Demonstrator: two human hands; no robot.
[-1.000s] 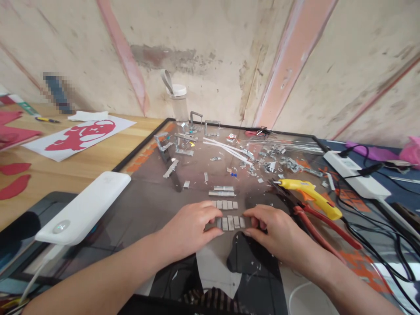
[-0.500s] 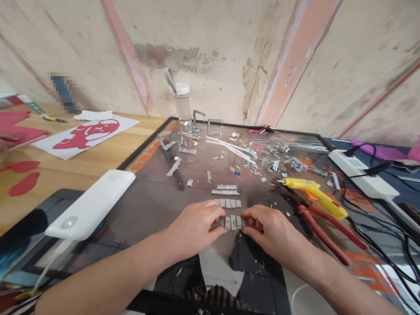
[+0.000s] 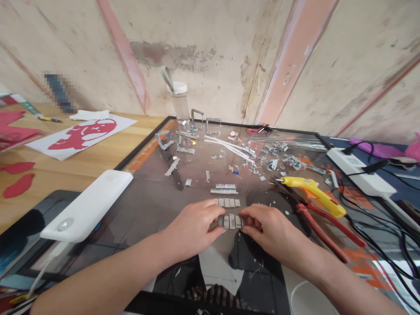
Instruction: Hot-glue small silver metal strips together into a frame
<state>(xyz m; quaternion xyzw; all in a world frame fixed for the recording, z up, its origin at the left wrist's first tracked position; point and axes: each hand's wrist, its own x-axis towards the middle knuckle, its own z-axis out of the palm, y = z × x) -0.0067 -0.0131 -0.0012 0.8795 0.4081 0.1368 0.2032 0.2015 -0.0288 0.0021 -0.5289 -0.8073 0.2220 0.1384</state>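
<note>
Between my two hands lies a short row of small grey strips (image 3: 232,221) on the dark glossy panel (image 3: 197,175). My left hand (image 3: 200,223) pinches the row's left end with thumb and forefinger. At the right end, my right hand (image 3: 262,222) does the same, its other fingers curled under. Just beyond is a second row of grey pieces (image 3: 229,202), apart from the first. Farther off, two longer grey strips (image 3: 223,189) lie side by side. What the strips are made of I cannot tell.
Red-handled pliers (image 3: 323,227) and a yellow glue gun (image 3: 313,192) lie to the right, near a white power strip (image 3: 359,170) with black cables. A white power bank (image 3: 88,205) is at left. Grey scraps (image 3: 278,153), white sticks (image 3: 229,148) and a lidded bottle (image 3: 180,100) are behind.
The view has shifted slightly, so things appear a little farther left. My hands keep the same hold at both ends of the row.
</note>
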